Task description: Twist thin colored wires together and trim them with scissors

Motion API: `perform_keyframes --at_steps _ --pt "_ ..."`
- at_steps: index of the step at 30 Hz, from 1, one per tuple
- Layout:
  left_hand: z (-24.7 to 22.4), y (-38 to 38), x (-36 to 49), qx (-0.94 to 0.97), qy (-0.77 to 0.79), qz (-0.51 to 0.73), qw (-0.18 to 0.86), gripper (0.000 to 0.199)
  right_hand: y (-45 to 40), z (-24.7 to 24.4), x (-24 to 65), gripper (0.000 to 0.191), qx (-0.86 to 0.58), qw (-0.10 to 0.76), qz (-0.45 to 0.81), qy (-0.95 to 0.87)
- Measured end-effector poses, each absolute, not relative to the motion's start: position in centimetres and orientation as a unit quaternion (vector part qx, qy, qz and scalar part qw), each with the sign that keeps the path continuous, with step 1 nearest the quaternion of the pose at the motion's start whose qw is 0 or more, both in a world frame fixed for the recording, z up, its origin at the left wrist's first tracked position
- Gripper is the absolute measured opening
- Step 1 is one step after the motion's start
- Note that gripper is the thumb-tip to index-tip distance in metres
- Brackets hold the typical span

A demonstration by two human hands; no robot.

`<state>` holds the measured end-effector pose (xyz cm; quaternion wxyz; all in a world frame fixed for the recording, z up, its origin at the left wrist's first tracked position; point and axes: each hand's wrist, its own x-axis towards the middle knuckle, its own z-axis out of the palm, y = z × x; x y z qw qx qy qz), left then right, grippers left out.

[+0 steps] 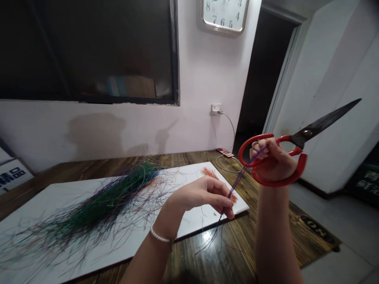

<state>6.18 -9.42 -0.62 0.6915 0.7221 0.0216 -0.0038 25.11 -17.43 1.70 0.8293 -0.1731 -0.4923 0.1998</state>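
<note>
Pinching: our left hand (204, 195), centre frame, is clenched, thumb and fingertips closed on a thin twist of purple strands (241, 173) just above the edge of the board.

Gripping: our right hand (274, 159), at 3 o'clock, has its fingers curled tight around the red-handled scissors (306, 133), blades closed and aimed toward 2 o'clock. The twist runs up into this fist; we cannot tell whether the fingers also pin it.

Loose ends: a few fine strands hang below the left hand toward 6 o'clock, over the table.

Board: a white board (189, 227) lies on a wood-grain table (237, 244), reaching toward 9 o'clock under a long mass of fine green, blue and purple fibres (100, 209), possibly peacock herl. A small orange tuft (209, 172) lies just past the left fingertips.

Wrist: a pearl bracelet (160, 236) circles the left wrist.

Backdrop: a wall clock (224, 14) at 12 o'clock, a wall socket (216, 109) with a white cable just below it, a dark doorway (263, 71) at 1 o'clock.

Technique: in our judgement, a short span between two firm grips best holds the twist taut and bunched, with the closed blades aimed away from the wrist.
</note>
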Motion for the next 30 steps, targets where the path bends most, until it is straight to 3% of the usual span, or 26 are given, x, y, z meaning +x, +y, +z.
perform_keyframes --at_steps 23,30 --pt "-2.5 -8.6 7.4 0.708 0.03 -0.063 0.702 0.015 -17.6 2.3 24.1 0.03 -0.161 0.859 0.179 -0.453" --pt "-2.5 -8.3 7.6 0.71 0.033 -0.062 0.7 0.019 -18.2 2.4 23.9 0.024 -0.177 0.846 0.231 -0.447"
